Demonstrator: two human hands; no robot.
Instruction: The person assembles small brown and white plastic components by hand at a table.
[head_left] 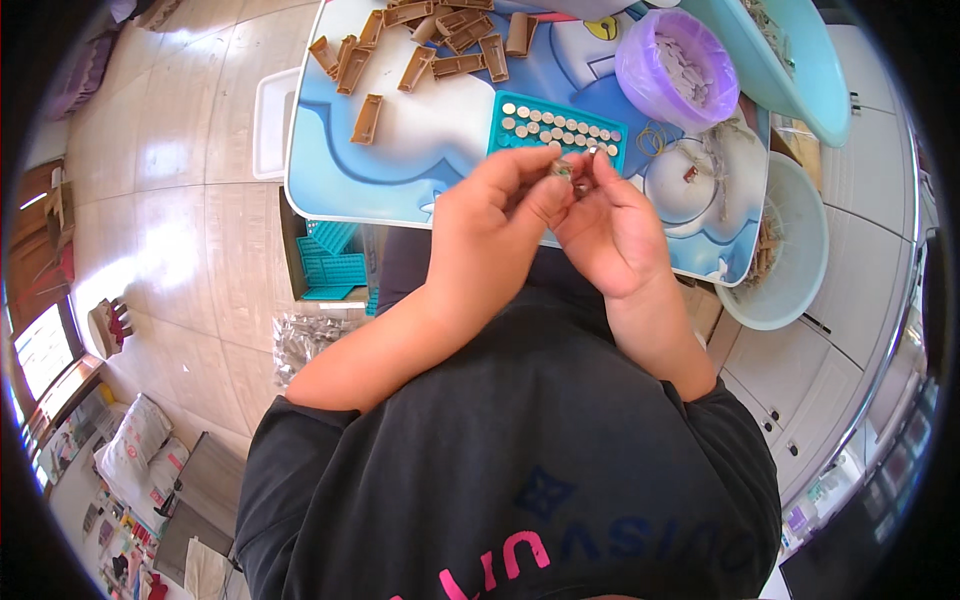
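Note:
In front of me, above the near edge of a cartoon-printed table point(410, 185), my two hands meet fingertip to fingertip. My left hand point(495, 205) is closed in a pinch on a tiny greenish, metallic-looking piece point(563, 170), too small to name. Curled fingers of my right hand point(622, 230) come up against it, with a small whitish bit point(593, 151) at the tips; what exactly they grip is partly hidden. Just beyond my fingers lies a teal tray point(570, 106) holding rows of round, silvery discs, its near side covered by my hands.
Several brown trough-shaped plastic pieces point(367, 119) lie at the far left. A purple lined tub point(640, 85) with pale small parts stands far right, near rubber bands point(652, 140). Light-blue basins point(822, 85) flank the table's right side. Teal trays point(332, 268) fill a box below left.

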